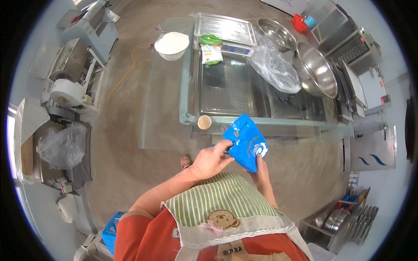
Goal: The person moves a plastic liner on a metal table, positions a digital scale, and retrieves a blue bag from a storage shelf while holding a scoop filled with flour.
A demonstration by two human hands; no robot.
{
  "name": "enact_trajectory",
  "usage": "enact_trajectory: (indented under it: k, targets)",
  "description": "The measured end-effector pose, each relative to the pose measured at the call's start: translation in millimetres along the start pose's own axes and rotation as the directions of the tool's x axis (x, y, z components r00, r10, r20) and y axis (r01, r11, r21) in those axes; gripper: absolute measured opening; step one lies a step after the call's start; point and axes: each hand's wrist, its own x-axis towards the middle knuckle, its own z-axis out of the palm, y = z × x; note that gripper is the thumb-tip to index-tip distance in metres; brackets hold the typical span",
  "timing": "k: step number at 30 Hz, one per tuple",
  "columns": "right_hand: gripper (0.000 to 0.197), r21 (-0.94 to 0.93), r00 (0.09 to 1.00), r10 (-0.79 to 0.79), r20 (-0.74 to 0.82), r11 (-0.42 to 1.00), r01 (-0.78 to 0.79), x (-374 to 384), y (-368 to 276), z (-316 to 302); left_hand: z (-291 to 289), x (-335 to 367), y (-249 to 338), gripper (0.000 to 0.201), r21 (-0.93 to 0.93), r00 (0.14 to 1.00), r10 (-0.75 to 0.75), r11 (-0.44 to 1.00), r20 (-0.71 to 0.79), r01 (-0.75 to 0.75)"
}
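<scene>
A shiny blue packet (pixel 246 141) with a white swirl is held up in front of my apron. My right hand (pixel 260 170) grips its lower right corner, mostly hidden behind it. At the packet's left edge, my left hand (pixel 213 158) is closed, thumb and fingers pinching there; a small dark thing shows by the fingertips, too little to name. Just beyond my hands, a small tan cup (pixel 204 122) stands at the near edge of the glass-topped table (pixel 188 87).
On the table are a white bowl of white powder (pixel 172 45), a scale (pixel 226 30), a green and white bag (pixel 211 49), clear plastic (pixel 276 67) and steel bowls (pixel 315 71). Machines (pixel 93 28) line the left wall. An orange cord (pixel 124 78) crosses the floor. A rack (pixel 335 222) stands at lower right.
</scene>
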Motion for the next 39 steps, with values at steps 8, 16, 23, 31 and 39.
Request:
enact_trajectory:
  k: [8, 16, 23, 31, 39]
  targets:
    - [0.068, 0.043, 1.0, -0.011, -0.009, 0.999, 0.012, -2, -1, -23, 20, -3, 18, 0.028, -0.015, 0.994, -0.051, 0.999, 0.095, 0.052]
    - [0.068, 0.256, 0.988, 0.087, 0.125, 0.96, -0.117, -13, -19, -15, 31, -19, 15, 0.01, -0.194, 0.963, -0.252, 0.944, 0.095, 0.267]
    - [0.055, 0.327, 0.988, -0.074, 0.138, 0.945, 0.025, -4, -27, 3, 9, -24, 7, 0.006, -0.259, 0.968, -0.198, 0.937, 0.157, 0.234]
    - [0.025, -0.069, 0.921, -0.363, -0.14, 0.932, 0.356, 17, -12, 24, -19, -20, 0, 0.008, -0.176, 0.989, -0.106, 0.977, 0.103, 0.123]
    - [0.016, -0.109, 0.88, -0.455, -0.133, 0.89, 0.444, 8, -34, 84, -80, -18, -25, 0.006, -0.099, 0.995, -0.041, 0.994, 0.093, 0.05]
